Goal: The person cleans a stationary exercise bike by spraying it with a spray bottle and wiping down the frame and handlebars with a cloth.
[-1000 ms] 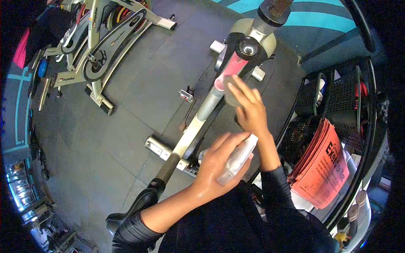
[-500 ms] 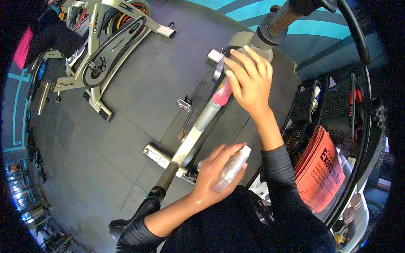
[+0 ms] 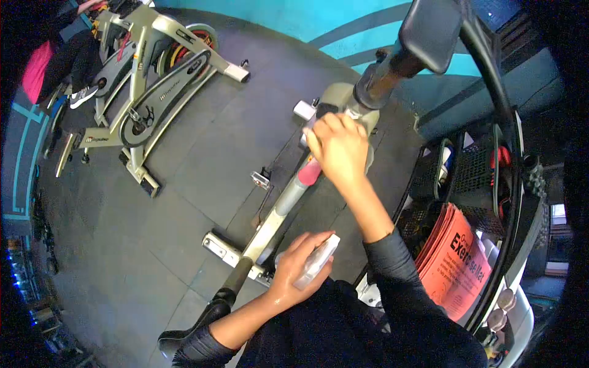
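Observation:
My left hand (image 3: 293, 268) is wrapped round a clear plastic bottle (image 3: 316, 262) with a whitish end, held low in front of my body. Below and to the left of it runs the pale frame of an exercise bike (image 3: 265, 236). My right hand (image 3: 342, 149) lies on the upper part of this frame, back of the hand up, with its fingers curled over. Whatever is under the palm is hidden. Just below the right hand, the tube has a pink section (image 3: 309, 173). A black pad (image 3: 431, 34) sits at the bike's upper end.
Another exercise bike (image 3: 162, 92) stands at upper left, near a person's leg and shoe (image 3: 83, 97). On my right, a rack holds black baskets (image 3: 475, 162) and orange printed sheets (image 3: 457, 264). A bike pedal (image 3: 261, 179) sticks out over the grey floor.
The view has shifted, showing more of the black pad. My right hand's fingers went from stretched out to curled, still at the frame. My left hand keeps the bottle.

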